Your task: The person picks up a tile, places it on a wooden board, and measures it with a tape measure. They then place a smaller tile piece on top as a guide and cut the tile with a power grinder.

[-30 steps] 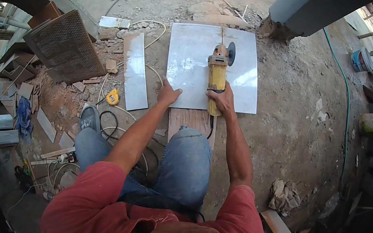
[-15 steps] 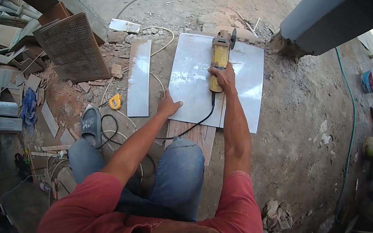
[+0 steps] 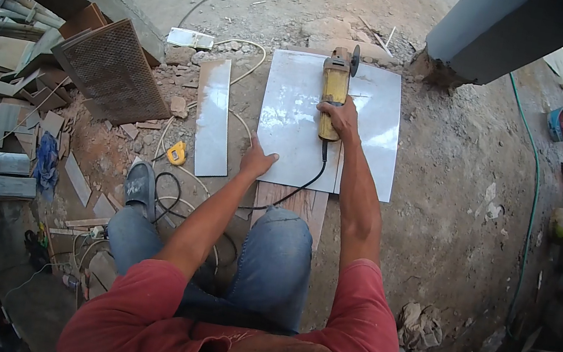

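Observation:
My right hand [image 3: 342, 119] is wrapped around the yellow body of an angle grinder [image 3: 335, 89]. The grinder's disc [image 3: 355, 61] stands on edge near the far side of a large pale, glossy tile [image 3: 290, 96]. A thin dark line runs along the tile below the disc, partly hidden by my right arm. At the tile's near left edge rests my left hand [image 3: 256, 162], thumb spread over the surface and fingers apart. The grinder's black cord [image 3: 310, 180] curves down towards my knee. A wooden-looking plank [image 3: 308, 217] shows under the tile's near edge.
Left of the tile lies a narrow tile strip [image 3: 215, 121], with a yellow tape measure [image 3: 177, 153] and looping cable [image 3: 240, 124] nearby. Leaning tiles [image 3: 114, 68] and rubble are further left. A pillar [image 3: 480, 38] rises at the back right; a green hose [image 3: 533, 179] runs along the right.
The whole view has shifted very slightly to one side. Both hands and the grinder stay in nearly the same place on the tile.

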### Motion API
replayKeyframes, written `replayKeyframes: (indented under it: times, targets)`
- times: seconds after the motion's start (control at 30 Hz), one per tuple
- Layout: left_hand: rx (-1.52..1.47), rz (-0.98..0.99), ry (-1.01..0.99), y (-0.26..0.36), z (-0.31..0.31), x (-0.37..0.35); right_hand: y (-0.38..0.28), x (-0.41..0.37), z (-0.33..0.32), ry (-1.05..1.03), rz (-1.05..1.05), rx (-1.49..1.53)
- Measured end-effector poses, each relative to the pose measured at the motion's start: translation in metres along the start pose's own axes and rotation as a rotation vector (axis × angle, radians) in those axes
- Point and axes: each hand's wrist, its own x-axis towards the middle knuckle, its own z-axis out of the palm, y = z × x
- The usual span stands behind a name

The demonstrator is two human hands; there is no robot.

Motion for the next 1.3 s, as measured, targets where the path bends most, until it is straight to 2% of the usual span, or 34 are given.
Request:
replayKeyframes:
  times: [0.07, 0.27, 0.4, 0.5, 0.57, 0.7, 0.83, 0.93, 1.17, 1.3]
  targets:
    - [0.024, 0.021, 0.048, -0.006, 0.006, 0.006, 0.002, 0.002, 0.000, -0.040, 0.025, 0.017]
    - [-0.012, 0.013, 0.016, 0.000, 0.001, 0.000, 0.000, 0.011, 0.000, -0.084, 0.041, 0.025]
    - [0.009, 0.017, 0.030, -0.003, 0.003, 0.003, 0.004, 0.023, 0.006, -0.033, -0.009, 0.042]
    - [0.005, 0.041, 0.050, -0.003, 0.003, 0.002, 0.009, 0.031, 0.007, -0.044, 0.031, 0.015]
    - [-0.006, 0.001, 0.001, 0.003, -0.002, -0.002, 0.013, 0.030, 0.007, -0.055, 0.020, 0.048]
    - [-0.012, 0.024, 0.010, -0.001, 0.000, 0.000, 0.010, 0.006, 0.003, -0.079, 0.042, 0.052]
    - [0.023, 0.034, 0.023, -0.006, 0.005, 0.004, 0.016, -0.030, 0.003, 0.008, 0.020, 0.051]
    - [0.036, 0.041, 0.035, -0.008, 0.007, 0.006, 0.023, -0.047, 0.003, -0.054, -0.006, 0.100]
    - [0.013, -0.023, -0.004, 0.005, -0.003, -0.003, 0.010, -0.024, 0.000, -0.084, -0.010, 0.110]
    - [0.018, -0.012, -0.002, -0.001, 0.002, 0.002, 0.003, 0.000, 0.001, -0.023, -0.029, 0.068]
